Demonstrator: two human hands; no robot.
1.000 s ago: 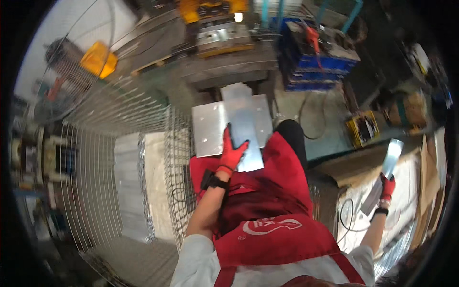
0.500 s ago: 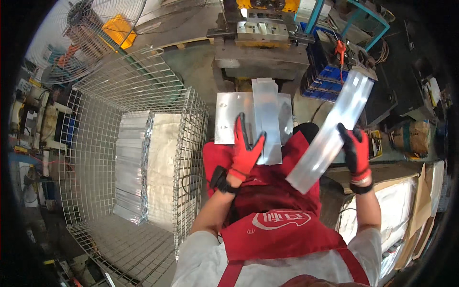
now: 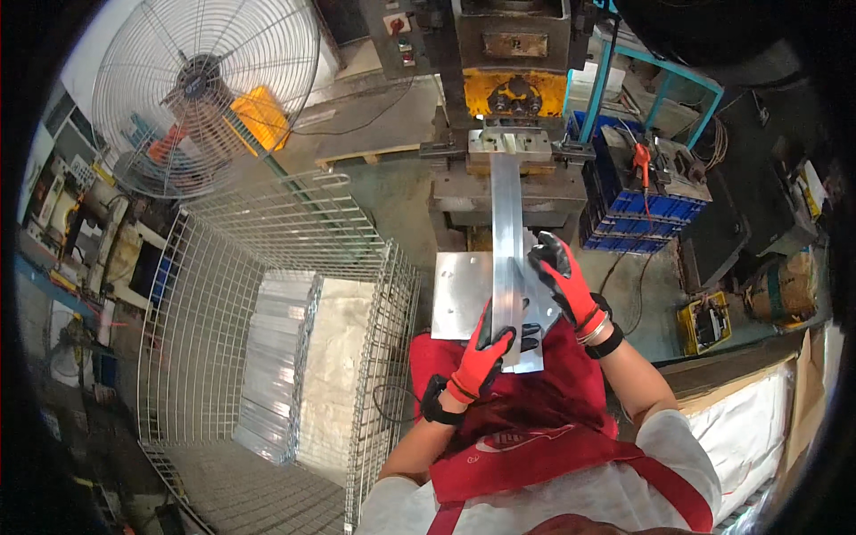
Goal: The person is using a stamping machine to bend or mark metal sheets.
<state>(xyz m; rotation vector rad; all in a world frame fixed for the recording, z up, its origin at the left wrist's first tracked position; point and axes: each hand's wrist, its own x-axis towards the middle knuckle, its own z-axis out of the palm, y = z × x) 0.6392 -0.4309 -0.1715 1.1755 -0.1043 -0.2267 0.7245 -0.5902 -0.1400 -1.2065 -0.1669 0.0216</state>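
Observation:
A long shiny metal strip [image 3: 506,223] runs away from my lap, its far end at the die block [image 3: 544,143] of a press. My left hand [image 3: 484,357], in a red and black glove, grips the strip near its close end, thumb and fingers at its edges. Just right of the strip, my gloved right hand [image 3: 569,283] is raised, fingers partly curled and apart, holding nothing that I can see. Beneath the strip, a flat metal plate [image 3: 462,290] and other metal pieces lie over my red apron [image 3: 544,406], partly hidden.
A wire mesh cage [image 3: 374,374] at left holds stacked metal strips [image 3: 278,357] beside a cream sheet [image 3: 332,374]. Behind it stands a large fan [image 3: 209,85]. Stacked blue crates [image 3: 637,227] stand right of the press [image 3: 513,89]; a yellow basket [image 3: 707,323] and open carton [image 3: 802,392] are nearer.
The strip has left my right hand's side, swung leftward and straightened toward the press. My left hand has closed on it; my right hand has let go. The view has tilted up toward the press.

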